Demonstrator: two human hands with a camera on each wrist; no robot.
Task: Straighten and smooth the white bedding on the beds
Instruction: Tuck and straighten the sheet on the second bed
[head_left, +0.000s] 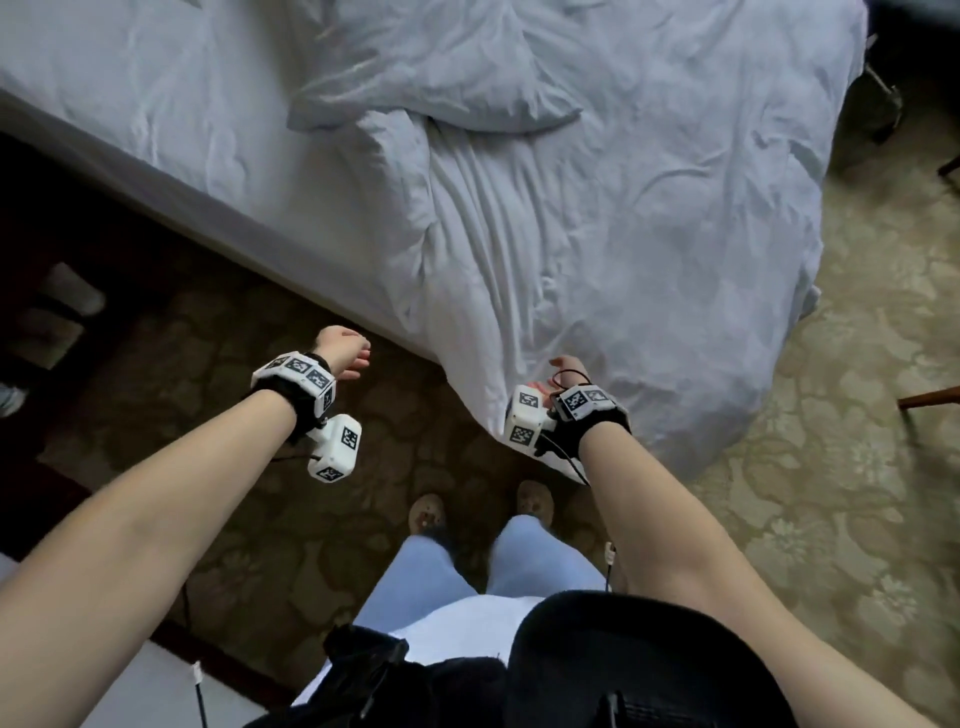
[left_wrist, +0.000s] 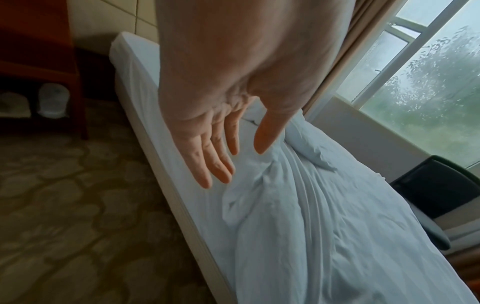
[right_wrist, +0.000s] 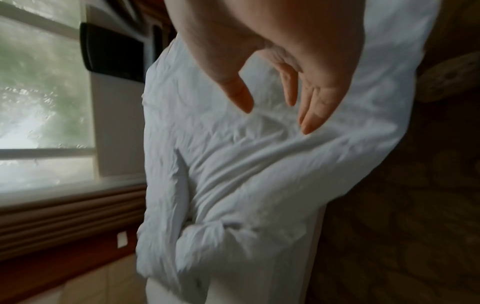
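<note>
A wrinkled white duvet covers the bed and hangs over its near corner toward the floor. A white pillow lies crumpled on top of it further up the bed. Left of them the fitted sheet lies bare. My left hand hovers over the carpet just off the bed's side edge, fingers straight and empty. My right hand hangs at the duvet's draped corner, fingers relaxed and holding nothing. Neither hand touches the bedding.
Patterned carpet surrounds the bed. A dark wooden cabinet with white slippers under it stands to the left. A window, a curtain and a dark chair lie beyond the bed. My legs and shoes stand near the corner.
</note>
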